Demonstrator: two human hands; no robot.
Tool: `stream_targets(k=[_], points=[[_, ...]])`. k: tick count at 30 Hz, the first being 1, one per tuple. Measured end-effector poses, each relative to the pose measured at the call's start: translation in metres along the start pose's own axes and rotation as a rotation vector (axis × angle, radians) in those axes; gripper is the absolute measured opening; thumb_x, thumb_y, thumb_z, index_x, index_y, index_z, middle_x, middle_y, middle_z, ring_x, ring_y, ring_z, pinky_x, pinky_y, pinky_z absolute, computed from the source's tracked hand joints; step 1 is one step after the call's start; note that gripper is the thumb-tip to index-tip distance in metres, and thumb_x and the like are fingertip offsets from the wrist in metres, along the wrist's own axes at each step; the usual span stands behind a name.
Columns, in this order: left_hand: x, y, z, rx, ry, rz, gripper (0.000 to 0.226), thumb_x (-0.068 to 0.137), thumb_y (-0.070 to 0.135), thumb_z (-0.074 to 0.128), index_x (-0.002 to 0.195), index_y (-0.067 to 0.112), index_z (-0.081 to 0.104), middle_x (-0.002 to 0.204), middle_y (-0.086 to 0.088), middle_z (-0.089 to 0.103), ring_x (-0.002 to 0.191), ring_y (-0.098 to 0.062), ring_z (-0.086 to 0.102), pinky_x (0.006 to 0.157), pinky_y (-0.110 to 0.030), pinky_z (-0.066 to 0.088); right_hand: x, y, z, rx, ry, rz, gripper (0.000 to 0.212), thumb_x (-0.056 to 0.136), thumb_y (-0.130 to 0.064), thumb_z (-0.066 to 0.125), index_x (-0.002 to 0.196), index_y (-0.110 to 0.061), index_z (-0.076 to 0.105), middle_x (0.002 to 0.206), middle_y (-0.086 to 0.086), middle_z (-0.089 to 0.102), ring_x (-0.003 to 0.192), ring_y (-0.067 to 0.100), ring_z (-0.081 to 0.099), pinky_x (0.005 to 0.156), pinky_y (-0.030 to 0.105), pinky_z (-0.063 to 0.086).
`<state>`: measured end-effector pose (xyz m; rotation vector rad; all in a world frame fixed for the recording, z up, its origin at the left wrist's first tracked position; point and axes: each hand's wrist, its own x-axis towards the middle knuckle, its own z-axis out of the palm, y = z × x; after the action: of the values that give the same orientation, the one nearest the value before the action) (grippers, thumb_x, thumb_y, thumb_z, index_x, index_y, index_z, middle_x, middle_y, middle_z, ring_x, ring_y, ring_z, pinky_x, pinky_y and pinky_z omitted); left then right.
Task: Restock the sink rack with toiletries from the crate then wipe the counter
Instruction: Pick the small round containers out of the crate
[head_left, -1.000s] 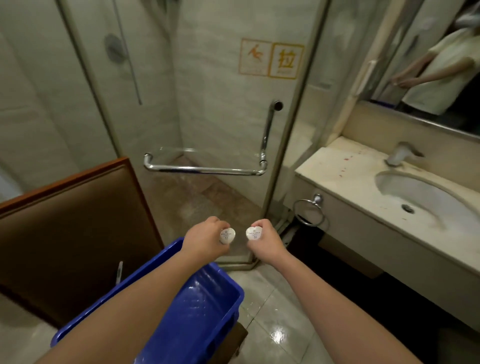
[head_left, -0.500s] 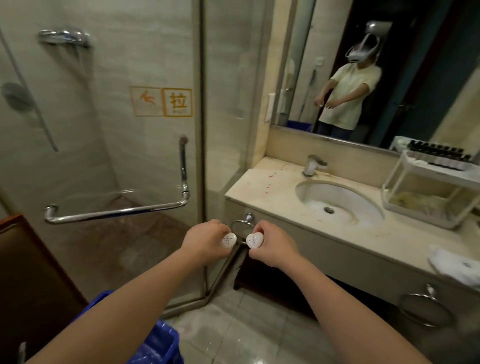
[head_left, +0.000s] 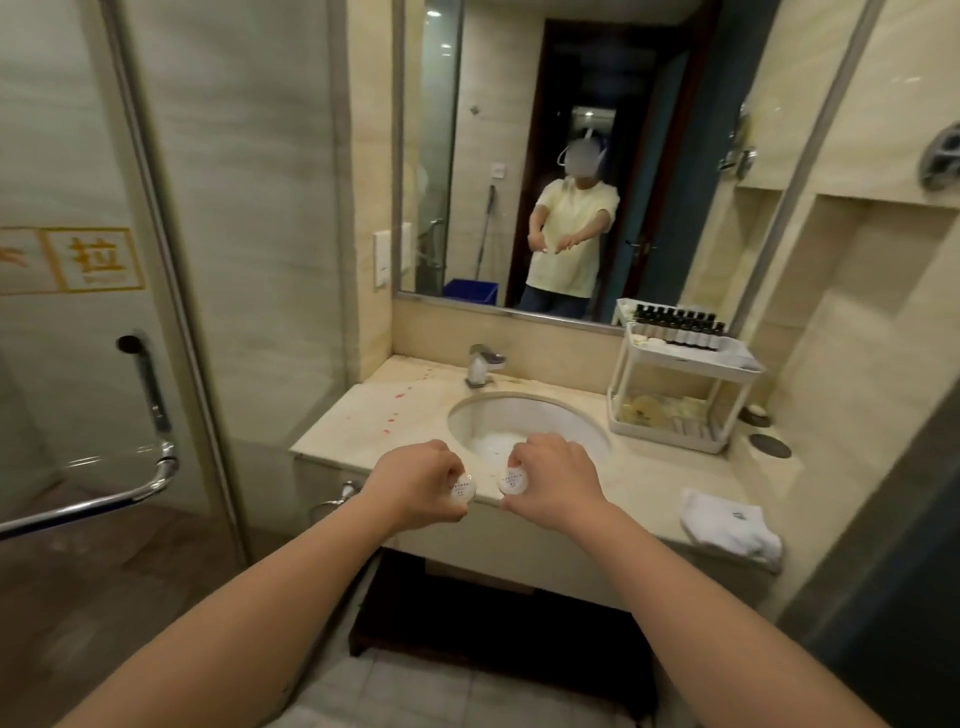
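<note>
I am gripping a small round white toiletry in each fist, with both arms reaching out toward the vanity. My left hand (head_left: 415, 480) is curling tightly around the left packet (head_left: 462, 487), and my right hand (head_left: 558, 480) is closing the same way on the right packet (head_left: 511, 480). The two white faces are sitting side by side, close but apart, above the front edge of the counter (head_left: 374, 415), just before the sink basin (head_left: 524, 421). Each face is carrying a few lines of small dark print. It is too blurred for me to read and may be a hotel brand.

The rack (head_left: 675, 395) is standing at the far right of the counter, well apart from my hands. A row of dark bottles (head_left: 675, 325) is lining its top shelf, and pale things are lying in its lower tray. A folded white cloth (head_left: 730, 525) is lying near the counter's front right corner, showing a small green mark. Red spots (head_left: 395, 410) are dotting the counter to the left of the basin.

The glass shower door on my left is bearing an orange-bordered sign (head_left: 96, 257) reading 拉. The mirror is reflecting the blue crate (head_left: 470, 289) behind me.
</note>
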<state>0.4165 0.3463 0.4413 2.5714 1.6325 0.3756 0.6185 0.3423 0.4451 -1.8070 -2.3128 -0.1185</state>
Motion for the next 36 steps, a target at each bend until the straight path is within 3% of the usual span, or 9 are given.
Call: stream_targets(k=[8, 14, 20, 30, 36], points=[[0.077, 0.068, 0.003, 0.038, 0.021, 0.134, 0.030, 0.074, 0.048, 0.061, 0.091, 0.024, 0.067, 0.095, 0.008, 0.059, 0.085, -0.016, 0.061, 0.070, -0.027, 0.050, 0.006, 0.079, -0.024, -0.101, 0.021, 0.164, 0.045, 0.066, -0.049, 0.073, 0.107, -0.034, 0.061, 0.109, -0.008, 0.059, 0.111, 0.018, 0.050, 0.096, 0.035, 0.030], [0.144, 0.104, 0.013, 0.043, -0.030, 0.223, 0.031, 0.073, 0.049, 0.062, 0.096, 0.029, 0.065, 0.097, 0.010, 0.058, 0.086, -0.015, 0.059, 0.061, -0.024, 0.036, 0.015, 0.133, -0.035, -0.141, 0.016, 0.301, 0.045, 0.067, -0.051, 0.075, 0.106, -0.033, 0.062, 0.107, -0.009, 0.062, 0.108, 0.017, 0.052, 0.098, 0.038, 0.029], [0.219, 0.121, 0.028, 0.061, 0.004, 0.324, 0.027, 0.070, 0.048, 0.061, 0.087, 0.027, 0.066, 0.090, 0.008, 0.060, 0.082, -0.017, 0.059, 0.069, -0.030, 0.052, 0.043, 0.181, -0.040, -0.187, 0.016, 0.429, 0.038, 0.068, -0.046, 0.074, 0.102, -0.032, 0.066, 0.104, -0.007, 0.063, 0.108, 0.018, 0.053, 0.102, 0.040, 0.027], [0.362, 0.129, 0.030, 0.121, 0.073, 0.542, 0.034, 0.070, 0.051, 0.063, 0.093, 0.028, 0.070, 0.090, 0.008, 0.064, 0.084, -0.016, 0.058, 0.068, -0.029, 0.053, 0.125, 0.249, -0.044, -0.211, 0.071, 0.589, 0.031, 0.068, -0.046, 0.073, 0.093, -0.032, 0.065, 0.100, -0.007, 0.063, 0.103, 0.019, 0.052, 0.095, 0.041, 0.026], [0.421, 0.126, 0.031, 0.094, 0.121, 0.602, 0.032, 0.071, 0.053, 0.064, 0.093, 0.030, 0.070, 0.089, 0.010, 0.063, 0.079, -0.011, 0.053, 0.065, -0.026, 0.050, 0.162, 0.282, -0.042, -0.200, 0.087, 0.665, 0.037, 0.071, -0.046, 0.071, 0.106, -0.035, 0.066, 0.106, -0.008, 0.065, 0.110, 0.018, 0.052, 0.098, 0.041, 0.028]])
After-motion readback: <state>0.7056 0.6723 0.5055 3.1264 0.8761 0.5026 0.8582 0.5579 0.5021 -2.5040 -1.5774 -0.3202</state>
